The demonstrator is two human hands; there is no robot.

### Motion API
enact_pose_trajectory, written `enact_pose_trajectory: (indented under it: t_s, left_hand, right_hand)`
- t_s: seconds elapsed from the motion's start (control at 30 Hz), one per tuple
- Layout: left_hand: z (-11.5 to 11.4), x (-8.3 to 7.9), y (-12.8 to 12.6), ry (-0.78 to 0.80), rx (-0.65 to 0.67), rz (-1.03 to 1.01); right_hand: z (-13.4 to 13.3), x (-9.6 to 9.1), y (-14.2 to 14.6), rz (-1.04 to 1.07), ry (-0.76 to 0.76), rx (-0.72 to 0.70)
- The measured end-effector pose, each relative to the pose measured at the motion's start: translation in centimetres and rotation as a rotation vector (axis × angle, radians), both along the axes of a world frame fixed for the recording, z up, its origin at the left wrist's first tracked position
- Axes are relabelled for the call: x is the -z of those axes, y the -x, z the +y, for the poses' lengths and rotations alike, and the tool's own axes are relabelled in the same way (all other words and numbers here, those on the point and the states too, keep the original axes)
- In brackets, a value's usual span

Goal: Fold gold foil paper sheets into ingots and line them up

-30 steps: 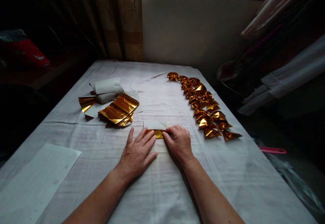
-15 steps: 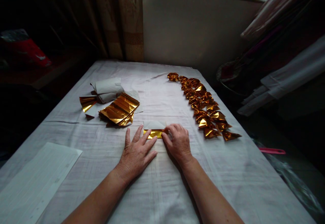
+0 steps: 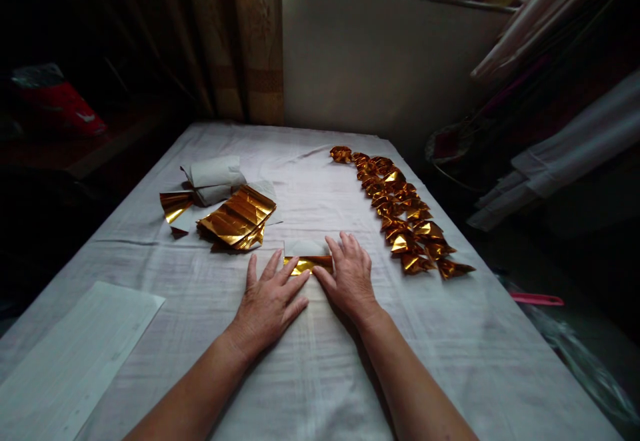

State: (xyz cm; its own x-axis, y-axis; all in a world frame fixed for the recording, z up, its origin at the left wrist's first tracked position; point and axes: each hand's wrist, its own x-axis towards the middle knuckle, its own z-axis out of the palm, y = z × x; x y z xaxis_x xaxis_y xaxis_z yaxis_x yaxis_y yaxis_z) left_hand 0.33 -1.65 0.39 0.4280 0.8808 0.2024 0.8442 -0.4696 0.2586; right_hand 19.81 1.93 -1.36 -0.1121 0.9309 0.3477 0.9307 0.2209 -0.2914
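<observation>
A small sheet of gold foil paper, white on its back, lies partly folded on the cloth-covered table. My left hand rests flat on the cloth with its fingers spread, the fingertips on the sheet's left end. My right hand lies flat with fingers stretched out over the sheet's right end. Neither hand grips anything.
A loose stack of gold foil sheets and a white paper bundle lie at the left. A long row of folded gold pieces runs along the right. A white lined sheet lies near left. A curtain and wall stand behind.
My right hand has gone from curled fingertips pinching the fold to fingers laid flat on the sheet. My left hand slid slightly back, showing more gold.
</observation>
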Motion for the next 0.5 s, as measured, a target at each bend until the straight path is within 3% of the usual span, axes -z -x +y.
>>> enact_pose_trajectory:
  t_s: [0.2,0.33,0.43,0.5]
  left_hand:
    - [0.3,0.2,0.8,0.034,0.046,0.008]
    - [0.3,0.0,0.8,0.055,0.046,0.01]
    - [0.3,-0.2,0.6,0.068,0.038,0.019]
    - [0.3,-0.4,0.5,0.079,0.038,0.026]
  right_hand:
    - [0.2,1.0,-1.3,0.014,-0.016,0.021]
    - [0.1,0.4,-2.2,0.082,-0.076,-0.019]
    - [-0.4,-0.8,-2.0,0.175,-0.18,-0.162]
    - [-0.9,-1.4,-1.3,0.203,-0.153,-0.354]
